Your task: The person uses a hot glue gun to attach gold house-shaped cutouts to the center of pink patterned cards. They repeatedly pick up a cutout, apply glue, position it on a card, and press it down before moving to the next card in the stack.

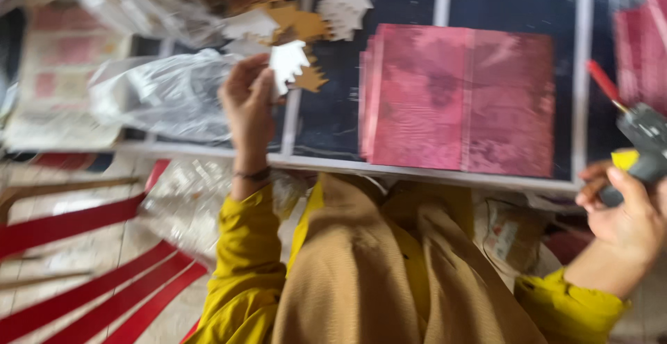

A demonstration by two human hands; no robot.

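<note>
The left hand (pixel 248 104) holds a small white cut-out (pixel 287 64) pinched between thumb and fingertips; the grip is narrow and closed on the piece's lower left edge. The cut-out is flat card with a jagged, stepped outline, raised just above the dark table (pixel 333 118) at the far left of centre. Just behind it lies a tan cut-out (pixel 310 78) of like shape, and farther off a loose heap of white and tan pieces (pixel 326 14).

The right hand (pixel 629 215), at the near right edge, is wrapped around the handle of a grey glue gun (pixel 645 139) with a yellow part and a red stick at its far end; this grip is closed firmly.

Between the hands a stack of pink sheets (pixel 458 101) lies flat on the table, rectangular, edges roughly aligned. A crumpled clear plastic bag (pixel 163 94) sits left of the left hand, and another clear packet (pixel 187 201) lies nearer, below the table edge. Motion blur prevents reading finer detail.
</note>
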